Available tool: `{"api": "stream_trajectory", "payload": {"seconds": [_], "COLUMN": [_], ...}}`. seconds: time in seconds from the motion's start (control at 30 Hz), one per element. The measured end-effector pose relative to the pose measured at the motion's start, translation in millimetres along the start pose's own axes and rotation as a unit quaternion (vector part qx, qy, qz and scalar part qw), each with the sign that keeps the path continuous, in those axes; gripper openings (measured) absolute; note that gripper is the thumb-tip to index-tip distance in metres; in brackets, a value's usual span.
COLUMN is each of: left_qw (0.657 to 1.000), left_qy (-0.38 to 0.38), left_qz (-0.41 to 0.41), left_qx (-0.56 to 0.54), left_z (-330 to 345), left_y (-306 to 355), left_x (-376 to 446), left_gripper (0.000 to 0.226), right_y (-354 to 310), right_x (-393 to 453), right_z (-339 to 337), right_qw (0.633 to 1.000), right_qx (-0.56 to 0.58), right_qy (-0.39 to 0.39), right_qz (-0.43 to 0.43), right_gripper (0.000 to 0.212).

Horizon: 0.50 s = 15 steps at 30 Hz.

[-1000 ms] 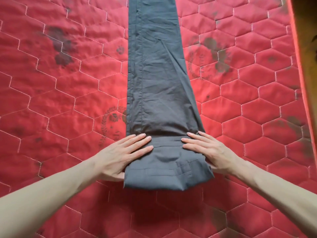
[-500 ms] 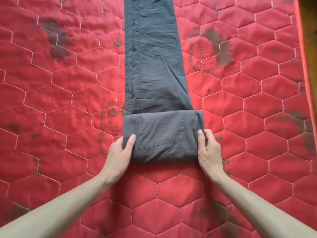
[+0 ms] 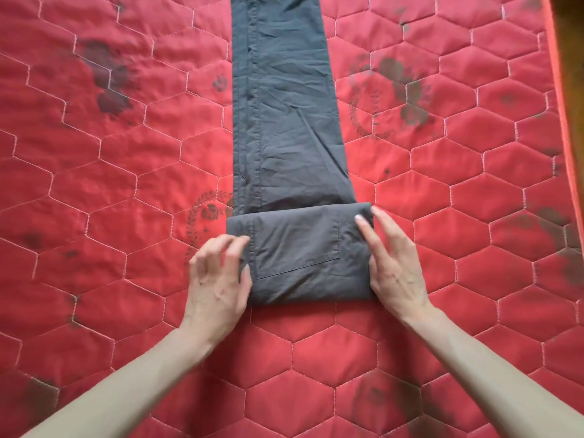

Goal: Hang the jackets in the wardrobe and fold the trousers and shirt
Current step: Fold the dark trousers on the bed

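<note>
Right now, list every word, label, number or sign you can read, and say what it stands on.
No readable text.
Mattress: printed wreath emblems and, faded, no letters legible.
Trousers: no label or tag shows.

mattress (image 3: pixel 442 358): red, soft, stitched all over in six-sided shapes
stains (image 3: pixel 109 80): dark smudges, top left and top right
leaf prints (image 3: pixel 202 213): faded ring of leaves with a small mark inside
edge (image 3: pixel 561 99): orange strip down the right side
</note>
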<state>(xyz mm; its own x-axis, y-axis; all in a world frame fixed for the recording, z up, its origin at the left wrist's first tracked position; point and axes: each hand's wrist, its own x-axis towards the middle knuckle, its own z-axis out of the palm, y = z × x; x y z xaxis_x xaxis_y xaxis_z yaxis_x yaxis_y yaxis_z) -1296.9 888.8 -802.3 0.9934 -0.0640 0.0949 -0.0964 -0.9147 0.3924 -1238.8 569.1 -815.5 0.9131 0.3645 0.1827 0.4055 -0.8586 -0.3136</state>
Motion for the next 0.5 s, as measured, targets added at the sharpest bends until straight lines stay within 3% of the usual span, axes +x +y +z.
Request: {"api": "stream_trajectory", "payload": {"seconds": [0.07, 0.13, 0.27, 0.5], "left_qw": [0.982, 0.951, 0.921, 0.891], "left_qy": [-0.084, -0.160, -0.194, -0.305], "left_qz": [0.160, 0.236, 0.290, 0.327], "left_qx": [0.052, 0.120, 0.173, 0.078], "left_z": [0.7, -1.0, -6.9, -18.4], "left_y": [-14.4, -24.4, -48.2, -70.7], "left_x": [2.8, 7.8, 26.4, 70.1], "left_gripper": [0.062, 0.070, 0.070, 0.095], "right_y": [10.2, 19.0, 37.6, 61.9], "right_x": [1.6, 5.8, 18.3, 44.9], "right_z": [-1.2, -5.7, -20.7, -34.9], "right_qw": [0.993, 0.983, 0.961, 0.917], "right_qx": [-0.032, -0.036, -0.085, -0.055], "right_qy": [-0.075, -0.137, -0.201, -0.331], "right_qz": [-0.083, -0.119, -0.169, -0.217], "right_gripper": [0.070, 0.075, 0.077, 0.082]}}
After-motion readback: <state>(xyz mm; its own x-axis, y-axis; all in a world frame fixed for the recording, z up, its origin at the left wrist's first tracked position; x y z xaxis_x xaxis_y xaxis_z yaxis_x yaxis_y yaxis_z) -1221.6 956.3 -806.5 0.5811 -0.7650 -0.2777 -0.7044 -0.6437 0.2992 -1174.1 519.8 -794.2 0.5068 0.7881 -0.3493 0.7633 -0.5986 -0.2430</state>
